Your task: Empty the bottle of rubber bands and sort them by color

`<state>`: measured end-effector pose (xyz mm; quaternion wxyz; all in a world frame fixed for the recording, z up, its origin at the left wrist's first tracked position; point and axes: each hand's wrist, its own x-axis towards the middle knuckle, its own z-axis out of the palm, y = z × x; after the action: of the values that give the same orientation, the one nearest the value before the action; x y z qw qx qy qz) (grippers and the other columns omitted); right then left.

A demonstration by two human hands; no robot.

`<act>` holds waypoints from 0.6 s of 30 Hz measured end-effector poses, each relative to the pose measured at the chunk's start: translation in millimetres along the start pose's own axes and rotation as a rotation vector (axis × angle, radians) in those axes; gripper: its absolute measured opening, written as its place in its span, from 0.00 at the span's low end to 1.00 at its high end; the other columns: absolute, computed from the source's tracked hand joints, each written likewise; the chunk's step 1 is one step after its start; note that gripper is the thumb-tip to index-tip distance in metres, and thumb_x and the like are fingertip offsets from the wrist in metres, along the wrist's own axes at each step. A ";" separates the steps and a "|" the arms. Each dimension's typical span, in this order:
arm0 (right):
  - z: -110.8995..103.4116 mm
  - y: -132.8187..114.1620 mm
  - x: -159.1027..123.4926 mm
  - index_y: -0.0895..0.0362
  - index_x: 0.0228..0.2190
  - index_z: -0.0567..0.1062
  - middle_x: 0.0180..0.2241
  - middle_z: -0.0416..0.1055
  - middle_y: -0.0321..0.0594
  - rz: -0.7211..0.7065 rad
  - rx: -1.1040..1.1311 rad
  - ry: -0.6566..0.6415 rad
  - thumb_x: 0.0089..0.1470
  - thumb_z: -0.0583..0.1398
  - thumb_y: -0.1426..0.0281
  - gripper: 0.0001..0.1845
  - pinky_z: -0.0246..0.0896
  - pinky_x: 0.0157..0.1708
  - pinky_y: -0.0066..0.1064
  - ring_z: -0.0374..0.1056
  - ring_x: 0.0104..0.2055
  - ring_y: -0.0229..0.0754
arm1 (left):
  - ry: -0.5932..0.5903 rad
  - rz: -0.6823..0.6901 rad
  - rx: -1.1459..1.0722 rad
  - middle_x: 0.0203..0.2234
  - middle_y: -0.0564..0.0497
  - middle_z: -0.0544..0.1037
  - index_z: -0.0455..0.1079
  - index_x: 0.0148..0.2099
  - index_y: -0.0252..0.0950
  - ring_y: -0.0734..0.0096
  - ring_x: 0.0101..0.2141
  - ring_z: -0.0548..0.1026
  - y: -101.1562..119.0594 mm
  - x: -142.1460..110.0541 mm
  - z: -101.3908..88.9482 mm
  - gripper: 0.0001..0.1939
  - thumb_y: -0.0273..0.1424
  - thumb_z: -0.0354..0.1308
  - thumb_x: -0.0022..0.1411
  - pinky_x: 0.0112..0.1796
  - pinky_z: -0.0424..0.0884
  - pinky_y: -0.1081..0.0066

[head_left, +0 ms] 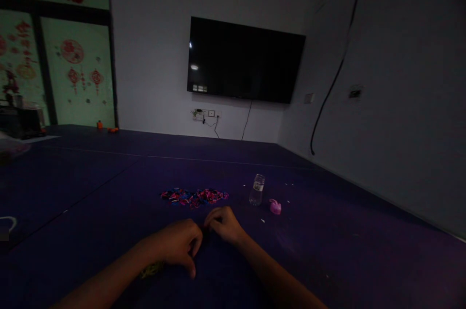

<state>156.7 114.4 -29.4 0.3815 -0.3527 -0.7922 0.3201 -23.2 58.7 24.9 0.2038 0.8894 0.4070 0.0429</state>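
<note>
My left hand (182,243) hovers low over the purple surface, its fingers curled and its thumb held apart; no object shows between them. Just to the right, my right hand (225,225) has its fingers bent down and drawn together near the surface. Whatever they may pinch is too small or dark to make out. Beyond both hands lies a loose pile of small pink, blue and red pieces (196,197), perhaps little bands. A yellow-green heap of small pieces (152,269) is partly hidden by my left forearm. A clear bottle (257,191) stands uncapped beside a pink cap (275,207).
White scraps (262,220) dot the purple surface (327,231) around the bottle. Small orange objects (112,130) sit at the far left edge. A white curved object (9,223) lies at the near left. A television (245,61) hangs on the wall.
</note>
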 end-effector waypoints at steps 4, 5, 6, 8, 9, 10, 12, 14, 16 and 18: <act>4.6 -1.6 -2.7 0.60 0.17 0.75 0.16 0.69 0.34 0.119 0.170 -0.155 0.36 0.51 0.78 0.12 0.54 0.17 0.22 0.61 0.16 0.33 | 0.065 -0.058 0.017 0.21 0.56 0.73 0.70 0.22 0.37 0.74 0.25 0.68 -2.6 1.5 -6.1 0.15 0.39 0.69 0.38 0.25 0.55 0.74; 5.6 -3.1 -3.4 0.60 0.17 0.74 0.16 0.69 0.34 0.136 0.197 -0.182 0.36 0.51 0.77 0.12 0.52 0.16 0.21 0.60 0.15 0.32 | 0.072 -0.066 0.011 0.20 0.56 0.73 0.70 0.22 0.37 0.74 0.25 0.68 -3.7 1.3 -9.0 0.14 0.38 0.70 0.37 0.24 0.55 0.75; 7.0 -4.9 -3.9 0.60 0.16 0.74 0.16 0.69 0.35 0.149 0.221 -0.203 0.35 0.51 0.77 0.12 0.51 0.15 0.21 0.59 0.14 0.32 | 0.077 -0.072 0.000 0.20 0.57 0.72 0.70 0.22 0.37 0.74 0.24 0.67 -5.0 0.7 -12.1 0.13 0.37 0.70 0.37 0.24 0.54 0.75; 10.4 -7.9 -4.3 0.60 0.16 0.73 0.16 0.70 0.36 0.173 0.263 -0.217 0.36 0.51 0.75 0.11 0.50 0.13 0.21 0.57 0.12 0.31 | 0.080 -0.089 -0.021 0.19 0.57 0.72 0.71 0.22 0.37 0.75 0.22 0.67 -8.0 -1.4 -17.7 0.12 0.35 0.70 0.36 0.22 0.53 0.76; 12.3 -8.6 -4.2 0.60 0.16 0.73 0.17 0.71 0.36 0.189 0.278 -0.203 0.37 0.50 0.75 0.11 0.50 0.13 0.21 0.57 0.12 0.31 | 0.072 -0.092 -0.027 0.19 0.57 0.72 0.71 0.22 0.37 0.76 0.22 0.66 -9.5 -2.7 -19.8 0.13 0.35 0.70 0.34 0.22 0.53 0.76; 14.1 -8.7 -4.0 0.60 0.17 0.72 0.16 0.70 0.36 0.206 0.285 -0.173 0.38 0.50 0.74 0.11 0.50 0.12 0.21 0.57 0.11 0.31 | 0.057 -0.089 -0.029 0.19 0.57 0.72 0.71 0.22 0.37 0.76 0.21 0.66 -10.9 -3.9 -21.0 0.13 0.35 0.71 0.33 0.21 0.53 0.76; 16.8 -7.2 -3.4 0.60 0.17 0.71 0.14 0.69 0.35 0.238 0.271 -0.092 0.39 0.50 0.74 0.11 0.49 0.11 0.21 0.57 0.11 0.32 | 0.015 -0.068 -0.025 0.18 0.58 0.71 0.71 0.21 0.37 0.77 0.20 0.65 -12.5 -5.8 -20.8 0.15 0.37 0.71 0.31 0.20 0.52 0.76; 18.5 -4.6 -3.2 0.59 0.16 0.69 0.12 0.66 0.34 0.251 0.247 -0.035 0.39 0.49 0.74 0.10 0.47 0.10 0.21 0.56 0.10 0.32 | -0.009 -0.051 -0.008 0.17 0.58 0.70 0.70 0.20 0.37 0.78 0.19 0.64 -12.4 -6.1 -17.2 0.16 0.40 0.70 0.31 0.20 0.52 0.76; 19.6 -3.1 -3.5 0.59 0.16 0.68 0.12 0.66 0.34 0.253 0.257 -0.036 0.39 0.49 0.73 0.10 0.46 0.10 0.20 0.56 0.10 0.32 | -0.006 -0.045 0.022 0.17 0.57 0.70 0.69 0.20 0.37 0.78 0.18 0.63 -10.8 -5.0 -11.8 0.17 0.42 0.70 0.32 0.20 0.53 0.75; 20.9 -3.8 -3.8 0.59 0.16 0.68 0.12 0.66 0.35 0.257 0.316 -0.088 0.38 0.49 0.72 0.09 0.47 0.10 0.20 0.57 0.10 0.32 | 0.007 -0.038 0.050 0.16 0.57 0.70 0.69 0.20 0.37 0.77 0.18 0.64 -9.0 -2.9 -6.4 0.17 0.43 0.70 0.32 0.21 0.53 0.75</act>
<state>139.9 104.3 -38.4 0.3529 -0.3723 -0.6968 0.5013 -33.1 63.9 27.5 0.1809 0.8862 0.4253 0.0321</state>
